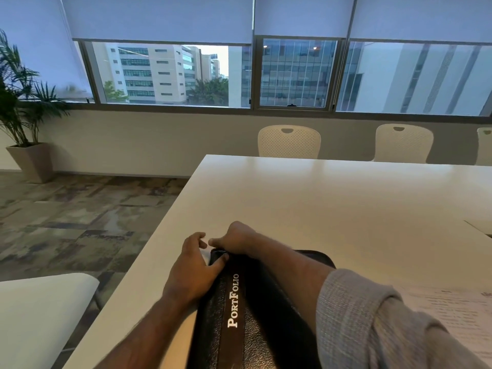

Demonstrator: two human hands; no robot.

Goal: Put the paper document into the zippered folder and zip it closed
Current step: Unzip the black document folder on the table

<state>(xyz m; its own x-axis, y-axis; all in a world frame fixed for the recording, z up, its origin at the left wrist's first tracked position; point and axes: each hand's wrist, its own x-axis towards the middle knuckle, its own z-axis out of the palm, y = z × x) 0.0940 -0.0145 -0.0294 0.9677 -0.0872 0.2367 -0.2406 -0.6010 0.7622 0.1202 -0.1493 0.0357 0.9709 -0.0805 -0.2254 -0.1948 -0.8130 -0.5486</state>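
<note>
A black zippered folder [247,310] marked "PortFolio" lies on the white table [332,203] right in front of me. My left hand [194,270] rests on the folder's far left corner, thumb pressed against its edge and fingers spread. My right hand [235,239] reaches across the folder with fingers curled at that same far corner, where the zipper runs; the pull itself is hidden under the fingers. A printed paper document [458,312] lies flat on the table to the right of the folder, partly behind my right sleeve.
The table's left edge runs diagonally just left of my left hand, with carpeted floor beyond. A white chair seat [40,310] stands at lower left. White chairs [288,141] line the far side. A potted plant [24,107] stands far left.
</note>
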